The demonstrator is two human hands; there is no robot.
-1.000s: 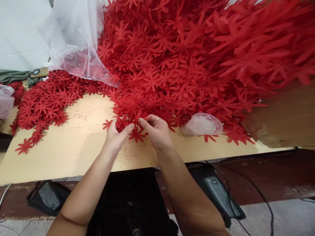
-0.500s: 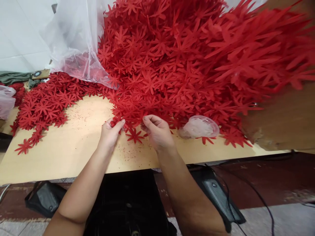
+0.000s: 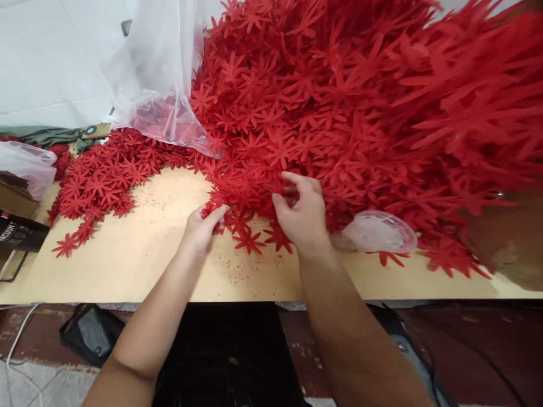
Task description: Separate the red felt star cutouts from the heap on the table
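Many red flower-shaped cutouts with narrow petals form a tall heap [image 3: 271, 135] across the table. My left hand [image 3: 206, 225] is closed on one or more red flower cutouts [image 3: 218, 217] at the heap's front edge. My right hand [image 3: 302, 209] hovers at the heap's front with its fingers apart and curved, and nothing shows between them. Two loose red cutouts, one of them a flower [image 3: 249, 241], lie on the table between my hands. A clear plastic tub [image 3: 382, 230] with whitish contents sits right of my right hand.
A smaller pile of red flowers [image 3: 97, 183] spreads on the left of the table [image 3: 110, 265]. A clear plastic bag [image 3: 165, 107] stands behind it. Dark pouches hang or lie below the table edge, one a grey-black pouch [image 3: 93, 333]. A brown box-like surface [image 3: 509, 243] is at far right.
My right hand has moved right and up toward the heap, its fingers spreading apart. My left hand still grips red flower cutouts. The view has shifted left.
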